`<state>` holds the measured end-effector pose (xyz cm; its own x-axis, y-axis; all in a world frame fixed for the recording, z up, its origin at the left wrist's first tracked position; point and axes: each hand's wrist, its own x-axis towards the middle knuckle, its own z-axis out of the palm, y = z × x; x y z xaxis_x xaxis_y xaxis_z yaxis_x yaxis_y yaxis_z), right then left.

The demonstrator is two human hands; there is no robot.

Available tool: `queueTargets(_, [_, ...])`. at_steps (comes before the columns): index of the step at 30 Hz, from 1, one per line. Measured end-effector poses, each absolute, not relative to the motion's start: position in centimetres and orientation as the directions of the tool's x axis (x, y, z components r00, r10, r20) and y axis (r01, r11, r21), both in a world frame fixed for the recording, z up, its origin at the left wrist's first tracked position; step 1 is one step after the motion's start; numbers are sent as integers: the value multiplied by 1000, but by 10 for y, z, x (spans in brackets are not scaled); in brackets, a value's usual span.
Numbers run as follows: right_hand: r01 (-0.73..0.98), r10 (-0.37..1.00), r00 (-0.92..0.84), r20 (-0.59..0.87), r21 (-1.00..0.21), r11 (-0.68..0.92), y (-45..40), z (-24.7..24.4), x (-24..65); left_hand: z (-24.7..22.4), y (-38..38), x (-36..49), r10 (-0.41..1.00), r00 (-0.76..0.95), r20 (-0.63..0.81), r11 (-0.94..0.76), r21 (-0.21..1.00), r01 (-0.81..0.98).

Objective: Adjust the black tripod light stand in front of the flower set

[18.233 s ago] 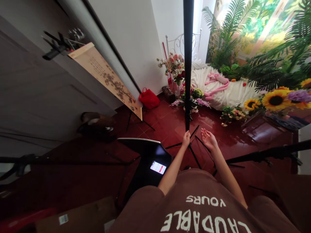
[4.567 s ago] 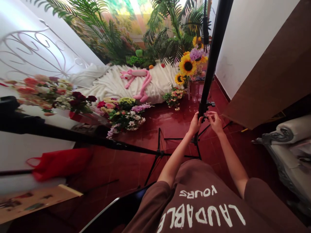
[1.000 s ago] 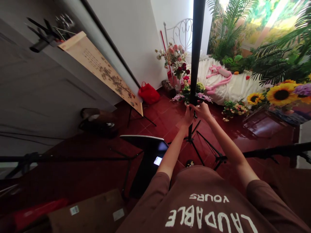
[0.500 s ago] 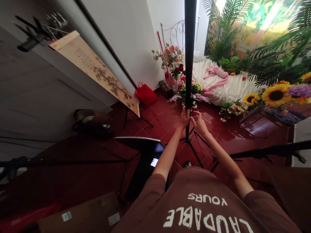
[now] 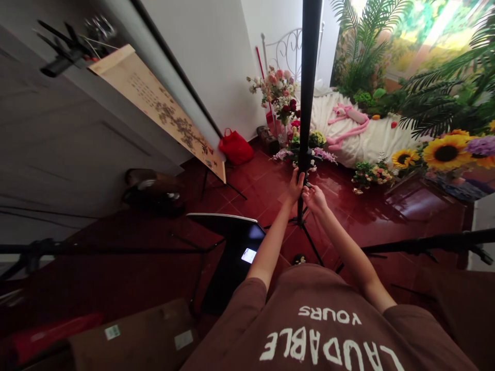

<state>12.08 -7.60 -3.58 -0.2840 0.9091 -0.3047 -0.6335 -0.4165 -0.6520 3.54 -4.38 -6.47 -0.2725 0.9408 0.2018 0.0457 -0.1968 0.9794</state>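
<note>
A tall black stand pole (image 5: 309,77) rises in front of me, its tripod legs spread on the floor. My left hand (image 5: 296,186) is wrapped round the pole from the left, just below a joint. On the right side, my right hand (image 5: 315,198) has its fingers drawn together at a small dark part of the pole, probably a knob (image 5: 307,181); the fingers partly hide it.
A black chair (image 5: 228,273) with a lit phone (image 5: 248,255) stands left of my arms. Another black stand (image 5: 433,241) reaches in from the right. Sunflowers (image 5: 446,152), a scroll (image 5: 166,113), a red bag (image 5: 235,146) and a cardboard box (image 5: 135,335) are around.
My right hand's fingers, more spread before, have closed in at the pole. My left hand stays on the pole. The whole view has shifted slightly.
</note>
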Motion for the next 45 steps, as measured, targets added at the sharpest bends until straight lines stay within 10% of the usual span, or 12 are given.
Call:
queueTargets(7, [-770, 826, -338, -452, -372, -518, -81, -30, 129, -62, -47, 37, 927, -283, 246, -241, 969, 52])
queueTargets(16, [-722, 803, -325, -500, -417, -552, -133, -74, 203, -165, -88, 40, 930, -367, 35, -14, 998, 59])
queueTargets(19, [-739, 824, -206, -527, -469, -485, -159, -100, 240, -206, -123, 55, 936, -225, -272, 277, 961, -6])
queueTargets(26, [-784, 783, 64, -619, -516, -344, -226, -138, 329, -236, -160, 118, 928, 87, -361, 362, 932, 3])
queueTargets(36, [-859, 697, 354, -624, -511, -21, -311, -133, 413, -157, -125, 250, 755, 653, -58, 134, 989, -67])
queueTargets(45, [-836, 896, 197, -397, -545, -57, -310, -76, 476, -86, -172, 363, 549, 808, 215, 80, 949, -306])
